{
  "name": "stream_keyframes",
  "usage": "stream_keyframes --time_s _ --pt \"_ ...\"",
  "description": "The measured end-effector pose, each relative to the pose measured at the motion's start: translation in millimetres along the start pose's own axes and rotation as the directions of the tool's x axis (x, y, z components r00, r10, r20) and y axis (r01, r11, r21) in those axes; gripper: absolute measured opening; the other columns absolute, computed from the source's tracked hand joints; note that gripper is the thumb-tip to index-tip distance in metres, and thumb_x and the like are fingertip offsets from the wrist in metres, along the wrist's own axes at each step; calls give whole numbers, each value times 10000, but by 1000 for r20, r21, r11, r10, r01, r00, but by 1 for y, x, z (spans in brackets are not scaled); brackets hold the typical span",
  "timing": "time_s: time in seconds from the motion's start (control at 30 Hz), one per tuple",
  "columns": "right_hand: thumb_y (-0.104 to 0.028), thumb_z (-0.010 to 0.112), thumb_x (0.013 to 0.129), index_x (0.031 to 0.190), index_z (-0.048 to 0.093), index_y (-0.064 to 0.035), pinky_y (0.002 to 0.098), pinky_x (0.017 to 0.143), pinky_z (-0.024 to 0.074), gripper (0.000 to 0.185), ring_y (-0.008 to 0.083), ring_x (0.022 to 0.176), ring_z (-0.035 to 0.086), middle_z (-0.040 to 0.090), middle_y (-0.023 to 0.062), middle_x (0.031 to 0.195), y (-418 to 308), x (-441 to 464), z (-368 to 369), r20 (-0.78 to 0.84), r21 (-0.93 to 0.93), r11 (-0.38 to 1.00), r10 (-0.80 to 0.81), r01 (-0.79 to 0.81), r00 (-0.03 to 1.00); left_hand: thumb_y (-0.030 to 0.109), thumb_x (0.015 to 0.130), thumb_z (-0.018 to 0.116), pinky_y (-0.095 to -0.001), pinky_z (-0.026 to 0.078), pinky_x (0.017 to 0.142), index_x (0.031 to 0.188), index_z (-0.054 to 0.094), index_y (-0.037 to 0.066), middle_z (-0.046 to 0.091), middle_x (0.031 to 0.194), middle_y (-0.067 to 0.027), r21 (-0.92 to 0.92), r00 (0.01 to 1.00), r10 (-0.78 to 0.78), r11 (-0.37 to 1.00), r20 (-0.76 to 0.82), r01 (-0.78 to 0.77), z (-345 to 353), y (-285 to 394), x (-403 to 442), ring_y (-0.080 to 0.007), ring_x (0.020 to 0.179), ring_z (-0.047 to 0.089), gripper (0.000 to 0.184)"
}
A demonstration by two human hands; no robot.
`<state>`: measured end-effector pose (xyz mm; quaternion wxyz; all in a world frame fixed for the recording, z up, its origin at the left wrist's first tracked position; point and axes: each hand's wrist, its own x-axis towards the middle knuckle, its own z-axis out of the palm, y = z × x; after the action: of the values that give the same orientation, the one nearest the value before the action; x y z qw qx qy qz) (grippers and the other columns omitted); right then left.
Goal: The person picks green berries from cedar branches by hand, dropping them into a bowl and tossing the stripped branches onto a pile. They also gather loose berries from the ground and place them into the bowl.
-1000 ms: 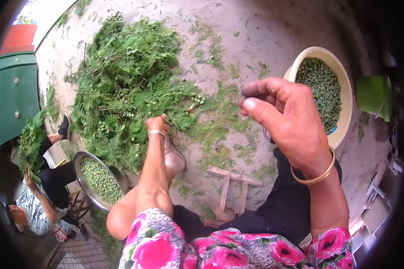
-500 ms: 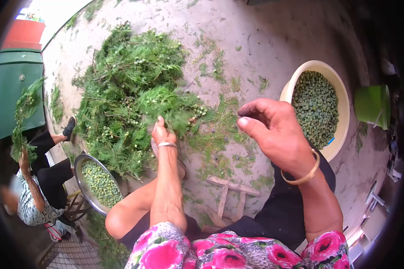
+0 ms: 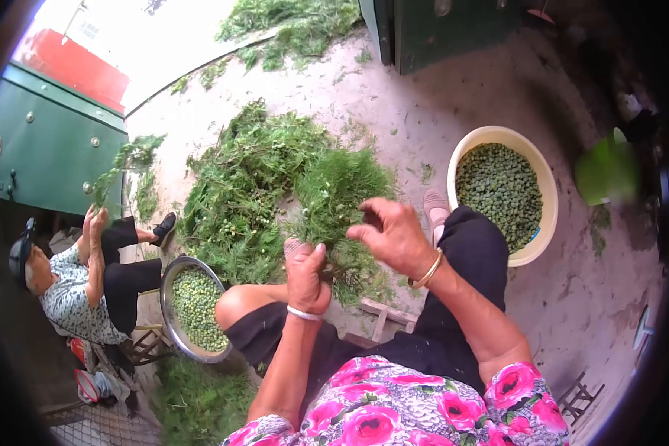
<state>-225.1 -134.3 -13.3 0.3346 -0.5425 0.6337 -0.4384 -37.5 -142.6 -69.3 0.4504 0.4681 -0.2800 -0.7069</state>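
Observation:
My left hand [image 3: 305,281] is closed round the stem end of a leafy evergreen branch [image 3: 346,186], which fans out upward in front of me. Beside the branch's right edge is my right hand [image 3: 395,234], fingers curved and thumb apart, with nothing visible between them. Behind the branch a pile of cut evergreen sprigs [image 3: 238,171] with small green cones lies on the ground. To my right a cream basin [image 3: 550,201] holds many small green cones [image 3: 498,189].
At left, a seated person [image 3: 82,275] holds up another sprig [image 3: 126,163] beside a metal bowl [image 3: 169,312] of green cones. A wooden stool frame [image 3: 383,312] is between my legs. A green bucket [image 3: 606,171] is far right, and more greenery [image 3: 201,401] lies lower left.
The view has shifted. My left hand has drawn the branch nearer and raised it off the pile; my right hand has moved from near the basin to the branch.

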Motion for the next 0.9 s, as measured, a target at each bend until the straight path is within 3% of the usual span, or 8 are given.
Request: stream_keyframes --time_s 0.1,0.17,0.3,0.43,0.53,0.67,0.73,0.9 --pt "-273 771 689 802 619 59 395 571 485 383 329 618 634 599 216 646 -25 -39 4 -64 -9 995 -103 103 993 31 863 599 -233 477 627 950 615 28 631 850 -13 -56 993 83 995 81 -79 24 13 -59 -87 712 588 88" --pt "-125 750 726 826 635 64 304 583 491 243 165 589 604 622 147 656 -42 -63 5 -66 -107 991 71 -78 995 -5 849 604 -247 468 719 1077 618 -16 648 958 -45 -80 985 133 989 110 -124 29 10 -89 -101 801 589 229" --pt "-26 669 734 769 614 60 305 568 470 108 164 602 601 633 123 683 -31 -103 25 -160 236 969 -29 66 987 -49 832 606 -288 491 790 1128 587 -24 643 1021 -65 -38 948 63 998 313 -54 16 0 -132 -141 868 606 298" --pt "-9 668 716 776 616 45 303 577 460 96 172 646 607 626 115 714 -35 -140 22 -132 150 978 -125 145 983 -7 855 600 -318 566 649 1003 587 -49 652 909 -107 -126 969 -25 990 247 58 12 16 -158 -190 730 654 154" --pt "-6 683 704 787 621 23 346 587 458 108 278 665 599 595 136 735 -41 -159 32 -145 -13 947 -320 322 936 116 915 576 -281 550 627 973 590 -8 653 881 -94 -150 968 -43 985 247 82 -6 9 -157 -161 710 645 138" --pt "-16 699 681 782 630 -20 378 606 451 122 287 662 579 604 120 786 -51 -177 37 -28 -138 864 -491 484 870 249 941 558 -290 544 654 1026 597 25 661 901 -81 -433 936 -13 884 352 175 -25 -4 -153 -162 749 646 243" --pt "-33 709 672 791 632 -36 374 603 453 142 278 661 581 612 109 810 -46 -182 38 46 -161 816 -556 555 830 346 950 527 -314 538 693 1075 596 50 666 924 -69 -453 991 -133 882 30 132 6 16 -164 -177 788 647 330" --pt "-40 713 683 916 618 -8 367 611 479 253 275 717 612 633 128 908 -63 -192 25 231 -112 750 -618 652 751 118 890 576 -331 532 714 1000 616 -13 664 942 -98 -227 981 -153 958 119 177 -21 5 -155 -194 801 649 175"
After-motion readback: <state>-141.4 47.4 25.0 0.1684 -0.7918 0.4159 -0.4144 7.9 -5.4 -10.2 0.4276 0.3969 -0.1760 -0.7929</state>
